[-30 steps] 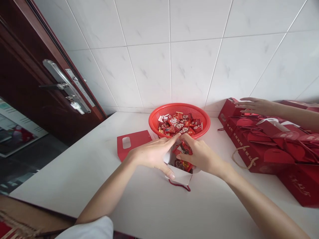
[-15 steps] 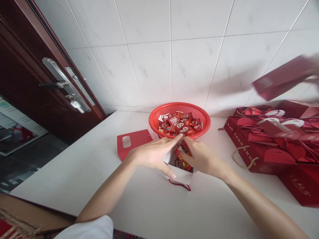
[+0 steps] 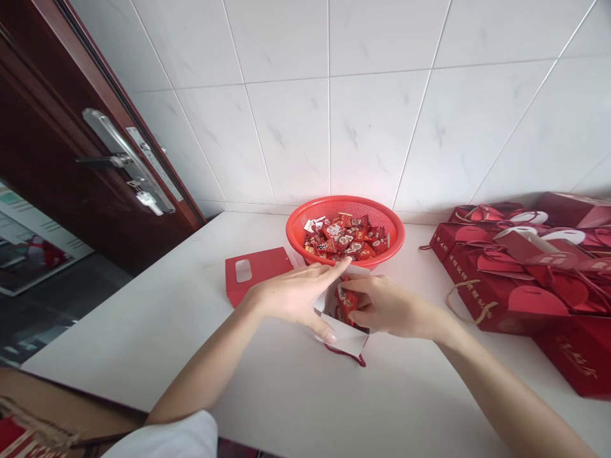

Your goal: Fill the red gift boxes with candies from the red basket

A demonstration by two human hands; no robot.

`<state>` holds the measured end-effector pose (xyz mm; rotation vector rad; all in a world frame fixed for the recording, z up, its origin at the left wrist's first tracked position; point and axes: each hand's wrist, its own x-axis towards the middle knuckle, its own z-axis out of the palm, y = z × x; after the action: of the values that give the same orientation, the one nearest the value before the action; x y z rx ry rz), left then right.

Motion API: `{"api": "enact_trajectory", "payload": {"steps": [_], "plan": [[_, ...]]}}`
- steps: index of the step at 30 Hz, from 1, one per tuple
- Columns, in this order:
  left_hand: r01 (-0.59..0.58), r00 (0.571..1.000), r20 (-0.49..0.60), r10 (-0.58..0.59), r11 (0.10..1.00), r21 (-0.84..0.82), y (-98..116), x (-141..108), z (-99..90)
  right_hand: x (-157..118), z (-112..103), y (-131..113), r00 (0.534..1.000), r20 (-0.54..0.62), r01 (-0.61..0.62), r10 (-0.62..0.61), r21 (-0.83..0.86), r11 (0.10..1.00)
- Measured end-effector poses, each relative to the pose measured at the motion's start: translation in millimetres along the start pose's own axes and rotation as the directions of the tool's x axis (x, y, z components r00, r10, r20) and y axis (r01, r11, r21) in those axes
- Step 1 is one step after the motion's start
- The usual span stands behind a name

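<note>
My left hand (image 3: pixel 298 296) spans the left side of a small open candy box (image 3: pixel 351 341), its thumb on the white near flap and its index finger at the far end. Inside the box lie red-wrapped candies (image 3: pixel 344 310). My right hand (image 3: pixel 389 305) reaches in from the right, its fingers curled round a red wrapped candy (image 3: pixel 350 299). Just beyond both hands stands a red plastic basket (image 3: pixel 292 238) with wrapped candies (image 3: pixel 351 240) in it. A dark red cord (image 3: pixel 351 357) hangs at the box's near end.
A flat red carton (image 3: pixel 258 270) with an oval cutout lies left of my left hand. Red gift boxes (image 3: pixel 515 308) with cord handles crowd the right side. A tiled wall (image 3: pixel 286 140) bounds the white table (image 3: pixel 157 324) at the back. A dark door (image 3: pixel 57 83) stands at the left.
My right hand's fingers have drawn back slightly and closed round a candy in the box. A person's hand with a red box has gone from the upper right. My left hand stays put.
</note>
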<state>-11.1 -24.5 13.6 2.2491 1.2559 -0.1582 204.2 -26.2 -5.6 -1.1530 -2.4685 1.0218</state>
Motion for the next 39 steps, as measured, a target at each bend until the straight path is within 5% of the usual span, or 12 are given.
{"api": "enact_trajectory", "payload": {"steps": [7,20,23,32,39], "plan": [[-0.006,1.0,-0.011,0.006,1.0,-0.001,3,0,0.2,4,11,-3,0.987,-0.151,0.031,-0.047,-0.108,0.994],[0.004,1.0,0.019,-0.004,1.0,0.023,2,1,1.0,-1,4,4,0.99,0.11,0.129,-0.087,-0.472,0.872],[-0.005,1.0,0.008,0.005,1.0,0.024,3,0,-0.1,-5,-7,4,0.98,0.147,0.182,-0.133,-0.39,0.903],[-0.051,0.995,-0.083,0.051,0.999,0.001,1,-8,-7.3,-26,-47,10,0.981,-0.002,0.191,-0.194,-0.153,0.969],[0.017,0.99,-0.136,-0.025,0.998,-0.057,8,-10,-7.7,-28,-50,15,0.998,0.05,-0.021,0.034,-0.241,0.97]]}}
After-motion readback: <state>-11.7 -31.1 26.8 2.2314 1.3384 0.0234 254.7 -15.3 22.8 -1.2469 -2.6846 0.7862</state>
